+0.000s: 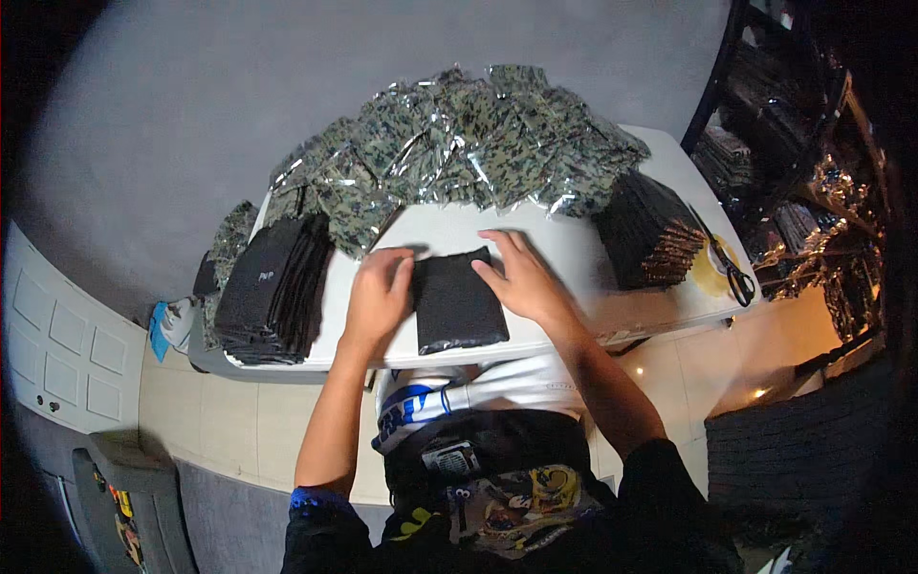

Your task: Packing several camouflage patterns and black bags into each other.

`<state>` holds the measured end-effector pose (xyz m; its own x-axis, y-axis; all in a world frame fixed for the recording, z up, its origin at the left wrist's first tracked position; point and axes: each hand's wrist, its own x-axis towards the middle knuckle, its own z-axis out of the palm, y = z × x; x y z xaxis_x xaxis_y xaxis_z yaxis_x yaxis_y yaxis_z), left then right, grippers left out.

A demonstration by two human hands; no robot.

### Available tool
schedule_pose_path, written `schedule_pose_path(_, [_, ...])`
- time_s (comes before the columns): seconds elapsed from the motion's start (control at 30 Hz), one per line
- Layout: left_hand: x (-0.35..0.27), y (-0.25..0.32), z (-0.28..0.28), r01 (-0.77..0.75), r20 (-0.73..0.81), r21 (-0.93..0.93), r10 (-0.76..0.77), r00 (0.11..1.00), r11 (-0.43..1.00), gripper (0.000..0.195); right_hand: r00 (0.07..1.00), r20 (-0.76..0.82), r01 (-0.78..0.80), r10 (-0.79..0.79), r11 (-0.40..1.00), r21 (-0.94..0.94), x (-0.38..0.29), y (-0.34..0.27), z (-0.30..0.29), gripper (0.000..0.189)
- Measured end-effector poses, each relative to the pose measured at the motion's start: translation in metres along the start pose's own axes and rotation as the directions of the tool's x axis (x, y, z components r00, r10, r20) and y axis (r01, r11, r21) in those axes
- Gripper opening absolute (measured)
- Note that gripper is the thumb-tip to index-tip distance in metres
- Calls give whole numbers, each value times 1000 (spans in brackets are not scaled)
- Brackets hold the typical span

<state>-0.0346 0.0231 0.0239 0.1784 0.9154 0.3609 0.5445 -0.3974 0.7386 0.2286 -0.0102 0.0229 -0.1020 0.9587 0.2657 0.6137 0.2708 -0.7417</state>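
Note:
A black folded packet (461, 305) lies flat on the white table (552, 240) in front of me, with a shiny lower edge that looks like plastic film. At its upper left corner is my left hand (380, 290), thumb and forefinger close together; whether they pinch the packet's edge cannot be made out. My right hand (520, 280) rests by the upper right edge, fingers spread and thumb touching the packet's side. Left of the packet stands a stack of folded black cloth (269, 287), the top piece bearing white writing. Another dark stack (649, 233) sits to the right.
Camouflage-patterned packets in clear plastic (459, 143) are heaped along the table's back. Black-handled scissors (730, 269) lie over a roll of yellowish tape (710, 269) at the right edge. A dark shelf rack (760, 100) stands beyond; a grey chair (136, 495) is behind left.

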Motion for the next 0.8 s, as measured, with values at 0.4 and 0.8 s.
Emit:
schedule_pose_path(0.4, [-49,22,41,-326,352,414,181,918,850,83,952,275,261,-134,826,-501,-35,-4,42,76])
schedule_pose_path(0.8, [-46,27,40,-277,397,466,81,914,840,85,938,345,228,-41,820,-525,-32,-12,36,77])
